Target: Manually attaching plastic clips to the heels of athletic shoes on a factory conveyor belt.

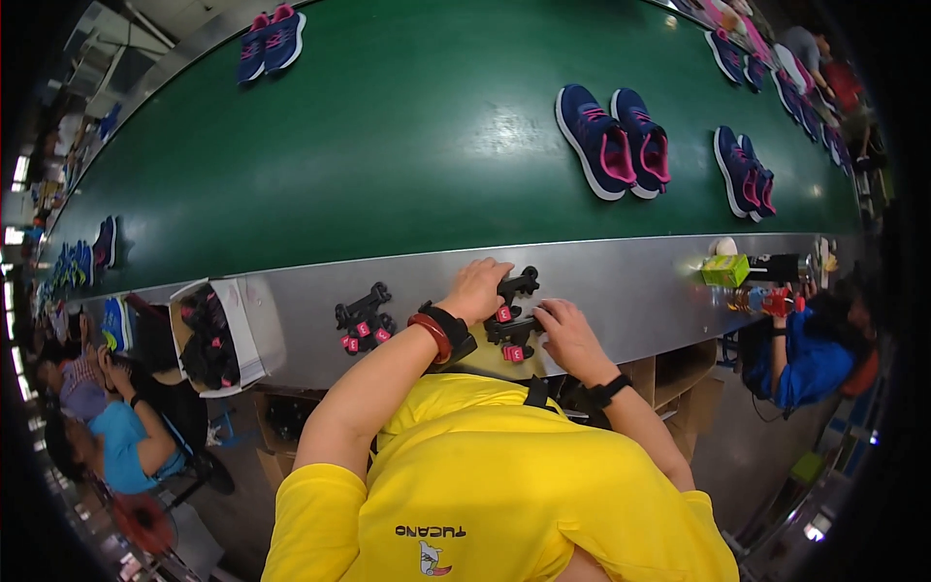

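On the metal ledge in front of me lie small black plastic pieces with pink square tags; their exact kind is not clear. My left hand (474,291), with red and black bands on its wrist, has its fingers closed on the far end of one black plastic piece (521,282). Close by, my right hand (574,339), wearing a black wristband, grips the right end of another black plastic piece (511,332) with bent fingers. Further left sits a small pile of similar tagged pieces (363,320), touched by neither hand.
Beyond the ledge runs a green conveyor belt (388,155) carrying navy and pink sneakers (593,141). A white box (238,330) of black pieces stands at left. Bottles and a green carton (725,271) are at right. People sit on both sides; cardboard compartments (684,373) are under the ledge.
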{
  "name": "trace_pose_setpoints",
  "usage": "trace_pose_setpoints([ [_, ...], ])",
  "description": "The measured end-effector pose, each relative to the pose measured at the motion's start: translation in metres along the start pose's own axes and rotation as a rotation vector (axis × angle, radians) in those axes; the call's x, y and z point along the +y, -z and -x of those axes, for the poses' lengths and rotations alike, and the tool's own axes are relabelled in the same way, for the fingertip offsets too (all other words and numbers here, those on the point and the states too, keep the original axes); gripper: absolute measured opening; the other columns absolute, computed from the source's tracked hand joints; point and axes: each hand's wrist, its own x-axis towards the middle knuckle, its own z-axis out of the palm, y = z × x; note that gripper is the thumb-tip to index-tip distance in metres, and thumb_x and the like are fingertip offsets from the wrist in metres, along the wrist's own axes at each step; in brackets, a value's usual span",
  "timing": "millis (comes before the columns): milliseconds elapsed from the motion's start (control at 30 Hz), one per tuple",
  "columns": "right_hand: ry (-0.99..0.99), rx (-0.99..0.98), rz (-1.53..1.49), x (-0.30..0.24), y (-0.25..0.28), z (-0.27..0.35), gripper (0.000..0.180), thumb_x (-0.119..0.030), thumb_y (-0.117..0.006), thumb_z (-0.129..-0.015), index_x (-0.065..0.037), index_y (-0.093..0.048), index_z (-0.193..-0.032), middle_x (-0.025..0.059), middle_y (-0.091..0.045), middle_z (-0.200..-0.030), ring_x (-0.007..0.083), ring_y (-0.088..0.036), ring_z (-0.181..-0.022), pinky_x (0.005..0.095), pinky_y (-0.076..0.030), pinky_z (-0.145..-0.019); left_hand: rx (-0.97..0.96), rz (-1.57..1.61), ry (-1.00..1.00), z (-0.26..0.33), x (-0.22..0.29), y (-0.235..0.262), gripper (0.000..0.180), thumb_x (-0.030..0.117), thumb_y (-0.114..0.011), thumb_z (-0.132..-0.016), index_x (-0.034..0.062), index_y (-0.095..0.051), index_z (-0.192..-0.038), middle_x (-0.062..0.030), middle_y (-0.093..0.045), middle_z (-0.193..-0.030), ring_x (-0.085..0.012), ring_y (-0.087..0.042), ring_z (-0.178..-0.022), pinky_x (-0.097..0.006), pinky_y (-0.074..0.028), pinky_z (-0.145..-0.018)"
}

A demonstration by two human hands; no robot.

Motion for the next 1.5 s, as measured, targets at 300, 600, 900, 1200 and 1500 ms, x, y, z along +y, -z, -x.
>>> trace_pose_setpoints([
  [300, 0.25, 0.11, -0.042, -0.027, 0.016, -0.041, 0.027, 0.003, -0.062, -0.067, -0.006, -0.059, -0.093, 0.0095, -0.057, -0.096, 0.0289, -0.053, -0.091, 0.0378, -0.043, -0.078, 0.538, -0.099, 0.247, 0.142, -0.089, 0.091, 0.043, 0.005, -0.064, -0.072, 0.0057, -0.055, -0.114, -0.016, -0.055, -0.11, -0.0357, -0.05, -0.105, -0.042, -0.041, -0.092],
  [600, 0.364, -0.155, -0.085, -0.12, -0.065, -0.127, 0.035, -0.005, -0.058, -0.075, -0.005, -0.057, -0.11, 0.0121, -0.054, -0.114, 0.0294, -0.051, -0.105, 0.0387, -0.043, -0.087, 0.189, -0.263, 0.199, 0.198, -0.103, 0.083, 0.091, 0.013, -0.081, -0.06, 0.0163, -0.036, -0.14, -0.0183, -0.032, -0.14, -0.0367, -0.032, -0.129, -0.047, -0.029, -0.105],
  [900, 0.434, -0.203, 0.21, -0.134, -0.119, -0.174, 0.047, -0.01, -0.05, -0.082, -0.006, -0.047, -0.129, 0.0102, -0.05, -0.129, 0.028, -0.045, -0.12, 0.0364, -0.041, -0.092, 0.126, -0.173, 0.028, 0.18, -0.135, 0.091, 0.083, 0.009, -0.078, -0.061, 0.0103, -0.04, -0.135, -0.0094, -0.044, -0.134, -0.0325, -0.039, -0.124, -0.043, -0.035, -0.101],
  [1200, 0.337, -0.267, 0.315, -0.11, -0.107, -0.146, 0.017, -0.013, -0.052, -0.079, -0.009, -0.058, -0.095, 0.0054, -0.055, -0.091, 0.0229, -0.052, -0.095, 0.0341, -0.041, -0.08, 0.183, -0.043, -0.095, 0.176, -0.134, 0.095, 0.077, 0.006, -0.076, -0.064, 0.0097, -0.042, -0.133, -0.012, -0.048, -0.128, -0.0302, -0.043, -0.12, -0.039, -0.036, -0.1],
  [1500, 0.13, -0.256, 0.216, -0.11, -0.115, -0.124, 0.021, -0.008, -0.055, -0.073, -0.007, -0.056, -0.094, 0.0092, -0.055, -0.089, 0.0274, -0.051, -0.093, 0.0363, -0.041, -0.081, 0.164, -0.148, -0.099, 0.174, -0.138, 0.091, 0.076, 0.01, -0.074, -0.065, 0.0078, -0.041, -0.133, -0.0089, -0.052, -0.099, -0.0269, -0.05, -0.096, -0.037, -0.04, -0.083],
])
